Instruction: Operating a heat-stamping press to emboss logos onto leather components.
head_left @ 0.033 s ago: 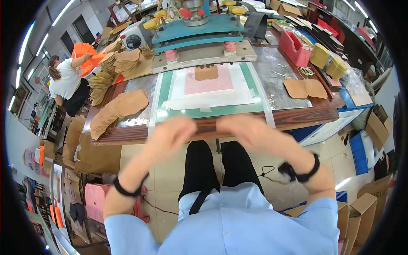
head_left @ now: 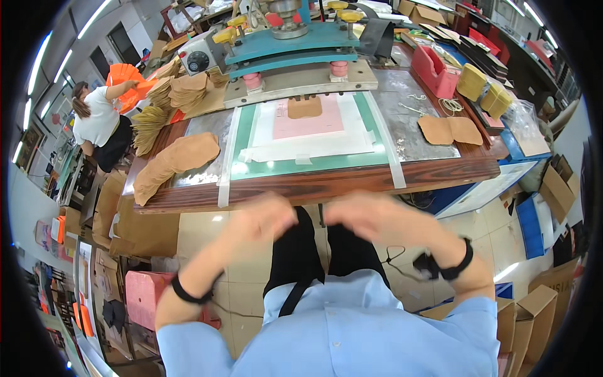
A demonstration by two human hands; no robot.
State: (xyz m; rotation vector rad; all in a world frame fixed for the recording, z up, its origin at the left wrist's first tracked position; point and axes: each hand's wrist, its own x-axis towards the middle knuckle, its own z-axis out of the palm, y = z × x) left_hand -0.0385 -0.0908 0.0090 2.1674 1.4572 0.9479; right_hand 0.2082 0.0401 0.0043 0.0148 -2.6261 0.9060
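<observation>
Both hands are in the air over my lap, just short of the table's front edge, smeared by motion. My left hand (head_left: 269, 218) and my right hand (head_left: 357, 217) face each other with a gap between them. Their fingers are too blurred to read, and no object shows in either. Beyond them, a tan leather-like piece (head_left: 304, 107) lies on a pink sheet (head_left: 314, 125) over white paper (head_left: 276, 152), taped to a green mat (head_left: 240, 164). Above its far end stands a press with teal plates (head_left: 289, 53). A fanned row of tan pieces (head_left: 179, 158) lies at left; two more pieces (head_left: 435, 131) lie at right.
The wooden table edge (head_left: 301, 188) runs across in front of me. Bundled brown pieces (head_left: 187, 91) sit back left, a red holder (head_left: 435, 72) and yellow blocks (head_left: 471, 81) back right. Another person (head_left: 100, 122) works far left. A pink stool (head_left: 146, 295) and cardboard boxes (head_left: 534, 320) flank me.
Both hands have drawn back from the table's edge toward my body, lower in the picture. The pieces and the press have stayed in place.
</observation>
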